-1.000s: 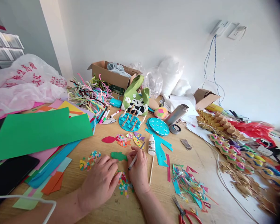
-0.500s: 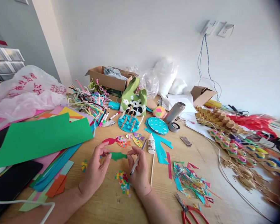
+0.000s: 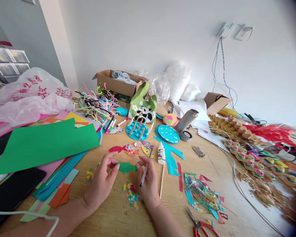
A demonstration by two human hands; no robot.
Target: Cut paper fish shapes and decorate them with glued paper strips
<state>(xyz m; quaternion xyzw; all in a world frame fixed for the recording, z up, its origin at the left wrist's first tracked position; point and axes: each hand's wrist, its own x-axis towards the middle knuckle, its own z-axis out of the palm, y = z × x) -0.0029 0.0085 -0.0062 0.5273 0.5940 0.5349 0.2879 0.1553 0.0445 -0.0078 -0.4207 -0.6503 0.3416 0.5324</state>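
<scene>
Between both hands is a green paper fish [image 3: 126, 167], with darker marks on its body. The thumb and fingertips of my left hand [image 3: 105, 176] pinch its left end. My right hand [image 3: 148, 180] grips its right end and also carries a pen [image 3: 146, 169] slanting between the fingers. Beyond the hands lie a red paper fish [image 3: 116, 149] and several small patterned fish [image 3: 132, 153]. A pile of colored paper dots [image 3: 131, 194] rests on the table just below the green fish. A white glue bottle [image 3: 161, 154] stands to the right of my right hand.
Green paper sheets [image 3: 46, 144] and a black phone [image 3: 17, 197] cover the left side. Paper scraps [image 3: 202, 194] and red-handled pliers [image 3: 199, 223] lie at right, near a wooden stick [image 3: 161, 181]. Farther back are a metal flask [image 3: 186, 120], tape roll [image 3: 185, 135] and panda bag [image 3: 143, 105].
The whole view has shifted slightly, so things sit a little farther right. The green fish now shows its marked surface more clearly. Both hands keep their hold on it.
</scene>
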